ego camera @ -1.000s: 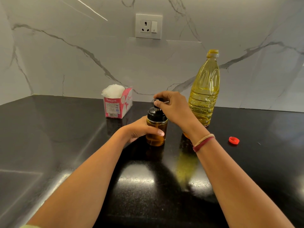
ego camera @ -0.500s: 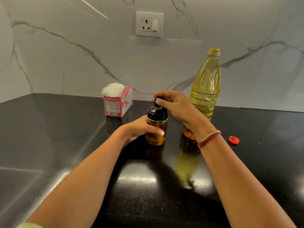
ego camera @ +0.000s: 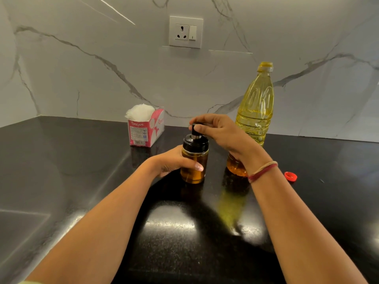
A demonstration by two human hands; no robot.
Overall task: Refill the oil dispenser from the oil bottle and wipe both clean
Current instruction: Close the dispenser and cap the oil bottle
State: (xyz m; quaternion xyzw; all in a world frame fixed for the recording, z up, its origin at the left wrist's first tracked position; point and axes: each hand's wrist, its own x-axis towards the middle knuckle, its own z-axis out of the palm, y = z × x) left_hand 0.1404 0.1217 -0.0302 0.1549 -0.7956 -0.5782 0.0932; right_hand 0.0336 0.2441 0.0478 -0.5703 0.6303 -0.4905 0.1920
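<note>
The dispenser (ego camera: 193, 160) stands upright near the middle of the black counter (ego camera: 82, 160). The left hand (ego camera: 174, 162) wraps round its glass body, with the thumb across the front. I think this stops it from sliding or turning. The right hand (ego camera: 221, 132) comes from above and pinches the small black knob (ego camera: 196, 128) on top with thumb and fingers. It looks like the top is being fitted or made tight, so the glass needs a firm hold.

The bottle (ego camera: 256, 107) stands at 2 o'clock from the dispenser, just behind the right wrist. It is upright and has no cap on. Its red cap (ego camera: 290, 176) lies on the counter at 3 o'clock, well apart, likely out of the way but easy to find. The tissue box (ego camera: 146, 128) sits near, at 11 o'clock, with white tissue poking out, ready for wiping.

The dispenser is short, round and made of clear glass. It has a wide black lid (ego camera: 195, 142) and a shiny neck under the knob. The oil inside is dark gold and comes up nearly to the lid, so the filling looks done. I cannot tell if any oil drips are on the glass.
</note>
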